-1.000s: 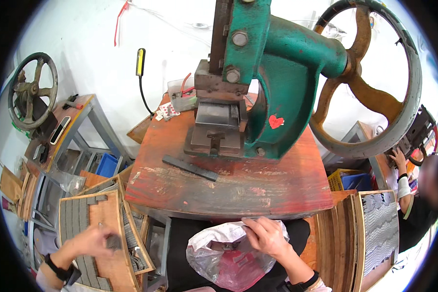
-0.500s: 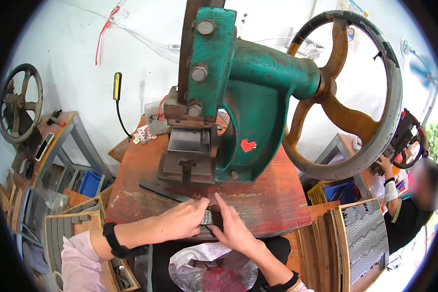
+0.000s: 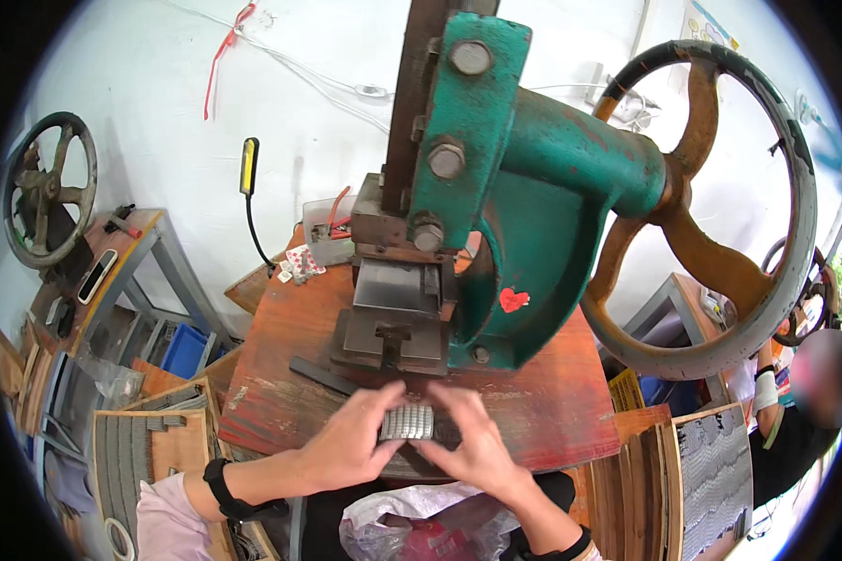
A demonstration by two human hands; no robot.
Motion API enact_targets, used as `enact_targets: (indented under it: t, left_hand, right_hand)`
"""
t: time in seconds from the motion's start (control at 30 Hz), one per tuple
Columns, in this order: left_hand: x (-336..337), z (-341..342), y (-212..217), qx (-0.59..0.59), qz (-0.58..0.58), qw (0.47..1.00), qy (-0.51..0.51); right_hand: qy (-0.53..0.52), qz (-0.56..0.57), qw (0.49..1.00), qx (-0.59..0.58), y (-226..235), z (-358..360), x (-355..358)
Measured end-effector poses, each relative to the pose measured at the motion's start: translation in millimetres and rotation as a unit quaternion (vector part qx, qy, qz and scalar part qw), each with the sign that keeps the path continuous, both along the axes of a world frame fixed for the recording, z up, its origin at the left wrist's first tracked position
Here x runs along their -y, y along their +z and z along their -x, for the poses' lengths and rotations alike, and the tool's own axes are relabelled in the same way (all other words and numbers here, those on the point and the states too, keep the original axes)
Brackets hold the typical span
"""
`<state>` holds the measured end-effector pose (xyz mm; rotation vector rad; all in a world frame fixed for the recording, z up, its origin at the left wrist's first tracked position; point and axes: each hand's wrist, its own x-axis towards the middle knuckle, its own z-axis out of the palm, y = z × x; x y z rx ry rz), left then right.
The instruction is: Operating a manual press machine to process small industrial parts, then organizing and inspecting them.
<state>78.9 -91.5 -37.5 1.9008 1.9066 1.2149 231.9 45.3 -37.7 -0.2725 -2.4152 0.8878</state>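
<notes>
Clear plastic, crumpled and whitish in places, makes the bag (image 3: 365, 526) on the person's lap, below the front edge of the tabletop (image 3: 264, 379); something red (image 3: 435, 540) shows in it or through it. Beyond the bag, near the middle of this front edge, is a ridged silvery block (image 3: 408, 423), between the two hands. It is directly to the right of the left hand (image 3: 348, 438) and to the left of the right hand (image 3: 479, 453); its long axis runs about left to right, along the edge. The left hand is nearer: its thumb and fingers curve about the left end and seem to touch it, but I cannot tell if they grip. The right hand is spread wide, its thumb close to the near right corner of the block. Whether the block rests on the wood, I cannot see. Past the tabletop's left edge, a wooden tray (image 3: 180, 447) contains grey rows (image 3: 127, 467); past its right edge, another wooden tray (image 3: 673, 479) is filled with similar rows. Behind the left hand lies a dark bar (image 3: 320, 375); farther back stands the green press (image 3: 552, 201). Near the far left corner, a clear box (image 3: 320, 245) contains a red-handled tool (image 3: 338, 224)
</notes>
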Motion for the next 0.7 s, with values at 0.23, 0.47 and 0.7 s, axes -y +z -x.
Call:
enact_targets:
  t: [0.23, 0.47, 0.7]
  left_hand:
    - [-71.3, 68.4, 41.0, 0.118, -0.194, 0.966, 0.124]
    - [-112.2, 102.0, 51.4, -0.044, -0.083, 0.974, 0.205]
    - [-16.6, 113.7, 9.6, -0.156, 0.058, 0.973, 0.157]
  right_hand:
    - [-0.133, 0.072, 0.985, -0.086, 49.4, 92.4, -34.1]
    - [-0.205, 0.106, 0.97, -0.075, 57.2, 121.6, -67.4]
    - [-0.195, 0.08, 0.973, -0.096, 47.1, 126.1, -80.0]
